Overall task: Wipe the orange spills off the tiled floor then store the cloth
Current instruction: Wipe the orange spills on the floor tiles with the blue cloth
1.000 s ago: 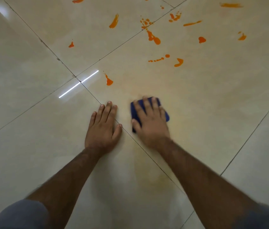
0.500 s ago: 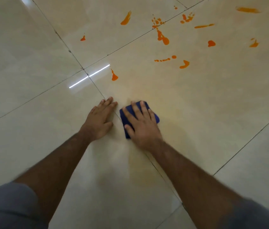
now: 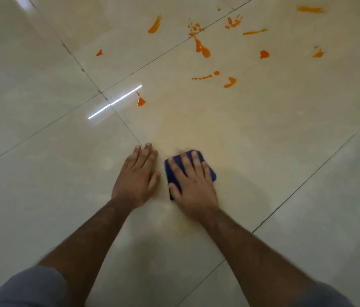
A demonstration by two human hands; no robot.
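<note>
Right hand [image 3: 193, 185] lies flat, fingers spread and straight, pressing the blue cloth [image 3: 205, 167] onto the floor [image 3: 42, 196]. The cloth is folded small and mostly covered by the hand; only its far edge and left side show. Left hand [image 3: 138, 177] rests palm down on the bare tile just beside the cloth, fingers straight and close together, holding nothing; it appears to serve as a brace.

Condition of floor near the hands: no solid orange marks. A faint yellowish haze runs across the tile ahead of and behind the cloth, which I judge to be smeared residue from wiping, not yet fully lifted.

Condition of floor farther out: the spills [image 3: 203, 49] remain in number. The nearest is a single drop [image 3: 140, 101] next to a bright light reflection [image 3: 115, 101] at the tile joint, well apart from the cloth. Beyond it lie a curved dab [image 3: 230, 82] with a dotted trail, a streak [image 3: 155, 25] on the far tile, a small spot [image 3: 99, 53], and a scatter of blots and streaks toward the top right, some running off the upper edge.

Assessment: wiping is in hand but at an early to middle stage. The close area looks treated, subject to a second pass over the haze. All the distinct marks ahead are untouched. Storing the cloth is not yet begun, and no storage place is in view.
</note>
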